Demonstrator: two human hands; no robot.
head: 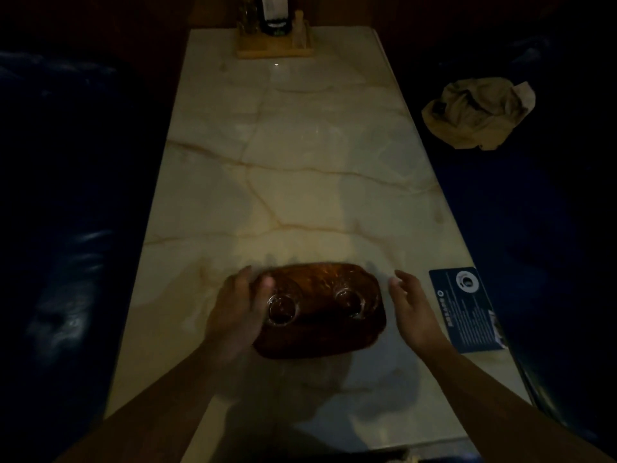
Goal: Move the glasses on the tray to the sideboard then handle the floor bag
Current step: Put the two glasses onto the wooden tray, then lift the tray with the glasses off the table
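A dark amber tray (320, 339) lies on the near part of a pale marble table (293, 168). Two clear glasses stand on it: one at the left (282, 310), one at the right (349, 300). My left hand (235, 312) wraps the tray's left edge, its thumb over the rim beside the left glass. My right hand (412, 312) hovers a little to the right of the tray, fingers apart, touching nothing. A crumpled beige bag (477, 113) rests on the dark blue seat at the right.
A wooden caddy (275, 50) with a dark bottle (273, 15) stands at the table's far end. A blue printed card (465, 309) lies at the table's right edge near my right hand. Dark blue bench seats flank the table on both sides.
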